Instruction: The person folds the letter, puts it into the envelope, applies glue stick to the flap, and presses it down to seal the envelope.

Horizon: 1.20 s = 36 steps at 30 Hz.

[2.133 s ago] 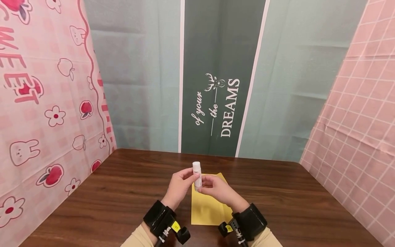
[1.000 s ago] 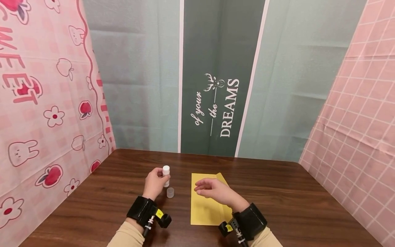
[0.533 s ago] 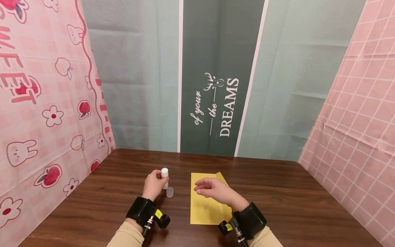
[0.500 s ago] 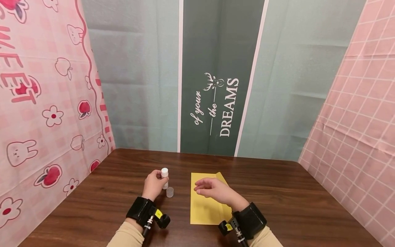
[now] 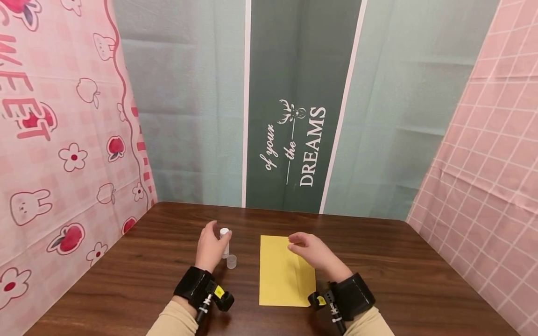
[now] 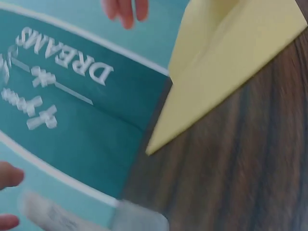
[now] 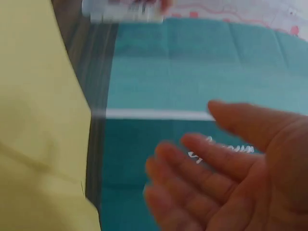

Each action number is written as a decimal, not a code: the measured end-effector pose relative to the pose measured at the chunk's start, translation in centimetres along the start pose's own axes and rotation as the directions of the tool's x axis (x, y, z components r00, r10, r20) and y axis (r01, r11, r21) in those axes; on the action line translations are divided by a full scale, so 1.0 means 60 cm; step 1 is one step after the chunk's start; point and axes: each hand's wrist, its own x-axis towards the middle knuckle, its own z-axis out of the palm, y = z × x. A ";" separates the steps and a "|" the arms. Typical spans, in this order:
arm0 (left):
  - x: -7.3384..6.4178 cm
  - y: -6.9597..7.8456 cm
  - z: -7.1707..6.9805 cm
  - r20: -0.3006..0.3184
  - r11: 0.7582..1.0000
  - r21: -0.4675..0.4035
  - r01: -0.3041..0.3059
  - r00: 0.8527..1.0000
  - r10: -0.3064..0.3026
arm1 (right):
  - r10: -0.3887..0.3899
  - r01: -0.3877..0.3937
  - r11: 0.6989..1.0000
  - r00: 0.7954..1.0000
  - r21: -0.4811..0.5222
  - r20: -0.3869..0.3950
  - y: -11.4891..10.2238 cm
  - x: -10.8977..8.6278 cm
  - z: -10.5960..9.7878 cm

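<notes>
A white glue stick [image 5: 226,251] stands upright on the table at the left. Its translucent cap [image 5: 231,262] is set down just in front of it. My left hand [image 5: 211,246] is around the glue stick with thumb and fingers spread apart, and the blurred tube [image 6: 57,214] shows free of the fingers in the left wrist view. A folded yellow paper [image 5: 277,275] lies on the table to the right, its right-hand flap slightly raised. Over the paper's far right corner hovers my right hand [image 5: 315,252], fingers relaxed and holding nothing.
The dark wooden table [image 5: 395,261] extends on both sides of the paper. A green curtain [image 5: 201,140] hangs behind it, with pink cloths [image 5: 491,154] at either side. A black wrist camera [image 5: 224,301] sticks out from the left wrist strap.
The glue stick was carried left from both hands and stood beside the cap. My left fingers have since spread off it. The right hand has moved right and away across the paper.
</notes>
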 end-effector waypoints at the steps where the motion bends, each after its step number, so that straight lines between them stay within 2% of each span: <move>1: -0.001 0.009 0.000 -0.015 0.999 -0.001 -0.032 0.999 0.032 | 0.023 -0.024 0.999 1.000 -0.043 -0.022 0.003 -0.002 -0.005; 3: -0.007 0.030 0.001 -0.029 0.995 -0.003 -0.102 0.994 0.102 | 0.063 -0.068 0.989 0.997 -0.130 -0.043 0.010 -0.004 -0.014; 5: -0.016 0.050 0.007 -0.008 0.984 -0.002 -0.177 0.984 0.177 | 0.099 -0.106 0.975 0.994 -0.198 -0.043 0.016 -0.007 -0.021; 7: -0.029 0.066 0.019 0.054 0.968 0.020 -0.249 0.967 0.247 | 0.135 -0.140 0.958 0.990 -0.250 -0.036 0.022 -0.008 -0.027; 9: -0.046 0.078 0.034 0.166 0.950 0.055 -0.306 0.941 0.293 | 0.178 -0.180 0.943 0.984 -0.280 -0.031 0.028 -0.009 -0.031; 11: -0.064 0.084 0.051 0.312 0.926 0.112 -0.359 0.898 0.311 | 0.217 -0.215 0.929 0.976 -0.302 -0.025 0.032 -0.010 -0.033; 14: -0.090 0.084 0.075 0.529 0.883 0.223 -0.413 0.812 0.246 | 0.261 -0.253 0.913 0.965 -0.319 -0.016 0.037 -0.011 -0.033; 16: -0.103 0.079 0.086 0.615 0.852 0.289 -0.436 0.767 0.184 | 0.277 -0.265 0.908 0.961 -0.325 -0.009 0.039 -0.012 -0.033; 17: -0.107 0.077 0.091 0.641 0.838 0.317 -0.444 0.752 0.155 | 0.284 -0.271 0.907 0.959 -0.323 -0.008 0.041 -0.012 -0.032; 18: -0.110 0.074 0.094 0.657 0.826 0.341 -0.448 0.742 0.132 | 0.284 -0.269 0.906 0.959 -0.326 -0.002 0.041 -0.012 -0.032; 22: -0.116 0.067 0.103 0.689 0.808 0.384 -0.447 0.721 0.072 | 0.272 -0.253 0.917 0.962 -0.309 0.019 0.044 -0.013 -0.032; 26: -0.117 0.062 0.105 0.708 0.796 0.405 -0.450 0.706 0.039 | 0.234 -0.214 0.950 0.970 -0.229 0.062 0.041 -0.009 -0.027; 31: -0.116 0.061 0.105 0.716 0.778 0.417 -0.470 0.697 0.037 | 0.144 -0.124 0.984 0.977 -0.129 0.160 0.037 -0.006 -0.014; 36: -0.116 0.065 0.105 0.721 0.764 0.419 -0.490 0.691 0.047 | 0.079 -0.054 0.993 0.969 -0.108 0.233 0.038 -0.008 0.001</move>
